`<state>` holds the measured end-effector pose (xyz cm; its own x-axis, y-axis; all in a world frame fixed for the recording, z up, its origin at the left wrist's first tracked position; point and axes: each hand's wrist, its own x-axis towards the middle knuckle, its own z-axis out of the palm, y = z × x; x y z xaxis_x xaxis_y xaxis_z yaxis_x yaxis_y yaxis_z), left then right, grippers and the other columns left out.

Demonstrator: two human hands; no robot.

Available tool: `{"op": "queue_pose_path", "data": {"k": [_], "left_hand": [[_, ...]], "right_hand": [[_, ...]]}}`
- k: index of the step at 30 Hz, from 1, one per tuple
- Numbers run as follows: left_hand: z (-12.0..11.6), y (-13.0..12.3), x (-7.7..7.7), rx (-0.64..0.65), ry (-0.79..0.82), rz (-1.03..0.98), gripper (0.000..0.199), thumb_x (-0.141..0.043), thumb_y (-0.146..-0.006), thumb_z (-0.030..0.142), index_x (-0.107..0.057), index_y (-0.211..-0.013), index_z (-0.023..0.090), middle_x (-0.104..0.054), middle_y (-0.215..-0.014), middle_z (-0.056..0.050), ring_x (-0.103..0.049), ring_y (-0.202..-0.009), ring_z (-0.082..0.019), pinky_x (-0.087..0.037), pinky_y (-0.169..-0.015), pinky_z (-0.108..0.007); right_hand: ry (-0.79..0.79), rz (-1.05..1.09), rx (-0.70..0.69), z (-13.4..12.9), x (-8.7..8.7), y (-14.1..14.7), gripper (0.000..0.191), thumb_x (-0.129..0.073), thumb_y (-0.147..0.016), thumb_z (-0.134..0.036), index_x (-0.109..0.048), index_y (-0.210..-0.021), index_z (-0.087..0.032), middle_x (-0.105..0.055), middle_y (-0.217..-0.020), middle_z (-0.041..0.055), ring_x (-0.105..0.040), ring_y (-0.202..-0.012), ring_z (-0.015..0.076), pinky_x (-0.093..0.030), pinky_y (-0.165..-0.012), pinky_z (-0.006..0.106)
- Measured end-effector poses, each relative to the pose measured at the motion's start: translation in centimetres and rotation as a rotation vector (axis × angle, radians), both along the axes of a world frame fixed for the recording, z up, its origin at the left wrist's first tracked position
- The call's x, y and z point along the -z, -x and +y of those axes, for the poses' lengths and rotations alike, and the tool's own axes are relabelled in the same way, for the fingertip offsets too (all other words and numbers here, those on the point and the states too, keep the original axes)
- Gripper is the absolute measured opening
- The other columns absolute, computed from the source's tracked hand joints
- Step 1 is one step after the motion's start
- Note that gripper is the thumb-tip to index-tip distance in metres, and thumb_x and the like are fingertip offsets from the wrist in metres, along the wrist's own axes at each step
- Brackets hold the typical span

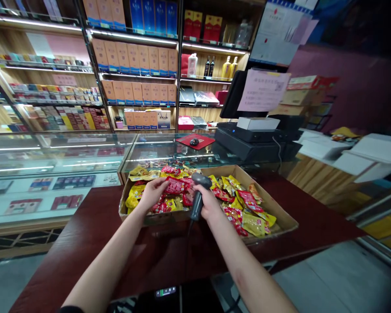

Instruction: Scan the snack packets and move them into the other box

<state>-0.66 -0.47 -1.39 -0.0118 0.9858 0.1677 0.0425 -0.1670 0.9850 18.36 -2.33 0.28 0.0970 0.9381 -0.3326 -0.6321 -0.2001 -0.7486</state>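
My right hand is wrapped round the handle of a dark grey barcode scanner, its head tilted over the packets and its cable hanging down toward me. Between the fingertips of my left hand is the edge of a red snack packet, held just left of the scanner's head. Both hands are over a shallow cardboard box filled with small red and yellow snack packets. The scanner and my right hand hide some packets in the middle.
The box stands on a dark red wooden table. Behind it is a glass display counter with a mouse on a red mat. A monitor and a black cash drawer stand at back right. Shelves of boxes line the wall.
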Motion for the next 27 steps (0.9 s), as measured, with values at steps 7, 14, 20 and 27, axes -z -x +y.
{"op": "queue_pose_path", "data": {"k": [7, 14, 20, 27], "left_hand": [[-1.6, 0.7, 1.0, 0.056, 0.348, -0.495, 0.035, -0.073, -0.075, 0.027, -0.063, -0.106, 0.015, -0.067, -0.085, -0.004, -0.064, -0.063, -0.012, -0.06, -0.059, -0.029], [-0.7, -0.3, 1.6, -0.095, 0.303, -0.445, 0.032, -0.074, -0.074, 0.025, -0.064, -0.102, 0.013, -0.066, -0.08, -0.002, -0.059, -0.052, -0.007, -0.054, -0.046, -0.02], [0.8, -0.6, 1.3, -0.05, 0.415, -0.58, 0.025, -0.073, -0.076, 0.022, -0.062, -0.095, 0.011, -0.066, -0.072, -0.003, -0.058, -0.049, -0.005, -0.05, -0.049, -0.014], [1.1, -0.8, -0.7, 0.191, 0.518, -0.469, 0.016, -0.075, -0.072, 0.015, -0.065, -0.084, 0.014, -0.067, -0.073, -0.002, -0.062, -0.058, -0.008, -0.052, -0.056, -0.017]], "right_hand": [[-0.028, 0.092, -0.179, -2.7, 1.1, 2.1, 0.021, -0.068, -0.065, -0.011, -0.06, -0.084, -0.015, -0.061, -0.061, -0.0018, -0.064, -0.063, 0.0143, -0.06, -0.066, 0.032], [-0.063, 0.063, -0.135, -2.6, 1.2, 1.6, 0.026, -0.071, -0.063, -0.013, -0.059, -0.086, -0.018, -0.063, -0.066, -0.0027, -0.066, -0.064, 0.0159, -0.06, -0.065, 0.035], [-0.127, 0.026, -0.241, -2.1, 0.9, 1.8, 0.025, -0.069, -0.063, -0.013, -0.062, -0.086, -0.016, -0.069, -0.077, 0.0036, -0.068, -0.073, 0.0192, -0.06, -0.067, 0.034], [-0.243, -0.004, -0.158, -1.8, 0.9, 2.4, 0.024, -0.068, -0.063, -0.013, -0.065, -0.087, -0.017, -0.071, -0.095, 0.0048, -0.068, -0.085, 0.0188, -0.058, -0.077, 0.034]]}}
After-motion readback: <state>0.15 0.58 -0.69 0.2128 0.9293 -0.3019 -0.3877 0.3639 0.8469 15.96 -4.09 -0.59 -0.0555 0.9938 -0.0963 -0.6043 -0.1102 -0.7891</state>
